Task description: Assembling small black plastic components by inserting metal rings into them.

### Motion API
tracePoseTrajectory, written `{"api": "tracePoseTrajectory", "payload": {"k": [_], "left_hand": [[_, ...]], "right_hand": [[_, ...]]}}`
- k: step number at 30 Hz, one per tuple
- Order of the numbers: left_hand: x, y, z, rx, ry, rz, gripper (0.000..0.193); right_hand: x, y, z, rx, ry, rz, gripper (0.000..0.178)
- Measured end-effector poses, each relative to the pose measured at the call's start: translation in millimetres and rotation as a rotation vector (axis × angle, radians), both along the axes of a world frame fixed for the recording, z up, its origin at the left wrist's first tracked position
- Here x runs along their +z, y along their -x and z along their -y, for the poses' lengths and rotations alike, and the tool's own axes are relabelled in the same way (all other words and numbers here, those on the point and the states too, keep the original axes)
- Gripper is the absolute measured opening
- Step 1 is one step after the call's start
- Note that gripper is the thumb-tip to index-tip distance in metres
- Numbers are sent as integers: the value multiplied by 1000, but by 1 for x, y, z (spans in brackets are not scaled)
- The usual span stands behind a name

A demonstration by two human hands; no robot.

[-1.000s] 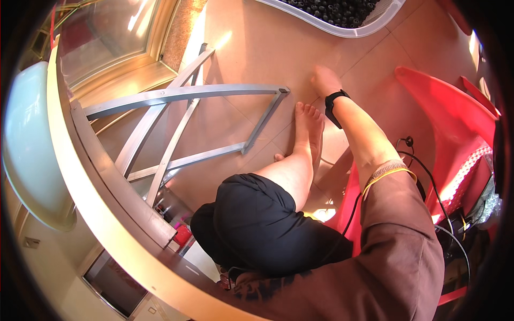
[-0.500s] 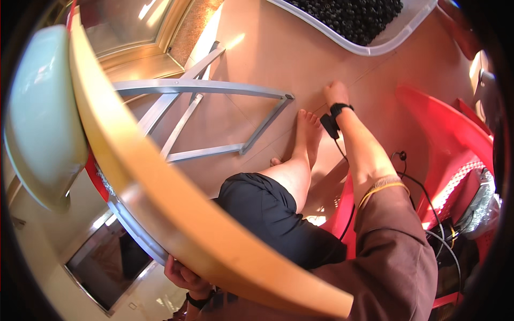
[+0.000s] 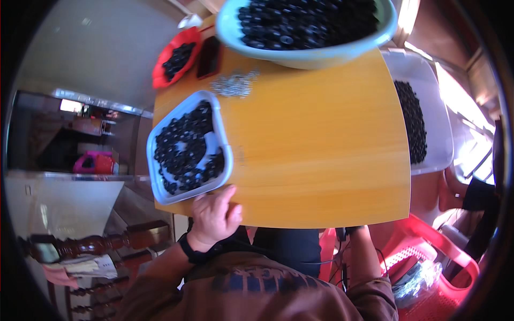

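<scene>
Left hand (image 3: 216,218) is hovering or resting at the near edge of the desk (image 3: 316,139), just beside the near right corner of a white tray (image 3: 227,159); contact with either, cannot tell. Fingers are bending loosely, thumb standing apart from the index finger. A dark wristband (image 3: 191,249) is circling the left wrist.

Right forearm (image 3: 364,254) is reaching forward beneath the desk's near edge; the desk is hiding the right hand, so cannot tell how its fingers are set.

White tray is sitting on the desk's left side, near corner close to the edge. Small black pieces (image 3: 174,160) are covering most of its bottom, pale patches showing through.

Beyond the tray, small silvery bits (image 3: 235,84) are lying in a loose heap, blurred. A dark flat phone-like thing (image 3: 209,58) is lying beside a red dish (image 3: 160,79), which is holding more black pieces.

At the far edge, a pale blue-green basin (image 3: 305,55) is holding a large load of black pieces. Past the right edge, a clear tub (image 3: 436,123) is holding more, the desk partly covering it.
</scene>
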State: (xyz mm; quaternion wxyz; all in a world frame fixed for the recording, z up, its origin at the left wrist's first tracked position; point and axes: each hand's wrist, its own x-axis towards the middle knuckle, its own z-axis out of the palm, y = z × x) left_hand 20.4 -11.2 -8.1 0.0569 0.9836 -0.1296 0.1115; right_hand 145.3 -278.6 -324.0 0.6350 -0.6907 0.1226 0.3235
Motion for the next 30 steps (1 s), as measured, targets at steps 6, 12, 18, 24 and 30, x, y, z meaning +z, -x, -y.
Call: {"api": "tracePoseTrajectory", "payload": {"k": [6,12,18,24,30], "left_hand": [[-3,-2,8,-49,156,109,34],[1,6,2,-56,231,152,28],[-6,8,1,-66,316,209,18],[-5,10,-6,-125,371,300,13],[-21,10,-4,-138,341,274,16]], "right_hand": [[149,95,37,329,-209,-110,10],[259,122,28,519,-204,-141,9],[341,90,-24,193,-557,336,7],[355,-7,-112,-134,-339,603,5],[319,-87,-137,-84,-113,628,11]]}}
